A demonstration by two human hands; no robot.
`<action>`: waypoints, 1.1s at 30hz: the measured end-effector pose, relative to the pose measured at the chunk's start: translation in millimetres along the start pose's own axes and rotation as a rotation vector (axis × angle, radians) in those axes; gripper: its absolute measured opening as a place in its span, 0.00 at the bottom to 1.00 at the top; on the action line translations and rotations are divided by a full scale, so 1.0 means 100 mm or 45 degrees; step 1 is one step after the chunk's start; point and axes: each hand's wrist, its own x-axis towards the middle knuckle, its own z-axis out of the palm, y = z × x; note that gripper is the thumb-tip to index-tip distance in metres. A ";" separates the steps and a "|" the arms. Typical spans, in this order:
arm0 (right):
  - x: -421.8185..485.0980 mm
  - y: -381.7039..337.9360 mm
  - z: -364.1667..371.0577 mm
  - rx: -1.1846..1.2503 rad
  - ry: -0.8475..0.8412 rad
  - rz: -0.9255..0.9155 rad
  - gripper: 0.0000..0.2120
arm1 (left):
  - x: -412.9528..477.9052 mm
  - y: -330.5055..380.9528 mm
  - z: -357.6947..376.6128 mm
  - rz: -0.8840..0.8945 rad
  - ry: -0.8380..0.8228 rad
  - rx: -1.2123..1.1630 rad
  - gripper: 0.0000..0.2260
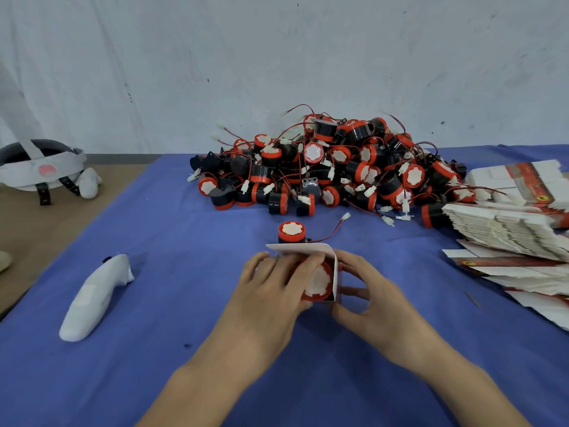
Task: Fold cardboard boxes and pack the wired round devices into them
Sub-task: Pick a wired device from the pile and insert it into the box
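Head view: small white cardboard box (336,277) sits on the blue table cover (184,241) at centre, near the person, its open end facing the camera. One wired round device (318,282) is already inside, red rim and white face showing through the opening. Top flap (303,248) is not shut and sticks out away from the person, so the box is loaded but not yet closed.

Left hand (271,291) wraps the box from its left, fingers curled over the top edge and partly over the device, probably to keep it seated and stop the thin walls from splaying. Right hand (369,292) pinches the box's right wall between thumb and fingers, bracing that side. Wire of the packed device isn't visible, so can't tell if it's tucked in.

Just behind the box stands a second device (292,232), upright, its red lead running right to a white connector (346,216). Probably staged close as the next one to pack.

Further back, a big pile of the same devices (323,167), leads tangled. On the right, within the right hand's reach, a fanned stack of flat unfolded boxes (508,226).

Off to the left, a white handheld controller (92,300) lies on the cover. Far left, a headset (40,167) sits on the brown surface.
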 end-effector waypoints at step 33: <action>-0.03 0.01 0.03 0.273 -0.122 0.147 0.35 | 0.08 -0.03 -0.02 -0.012 -0.300 0.004 0.20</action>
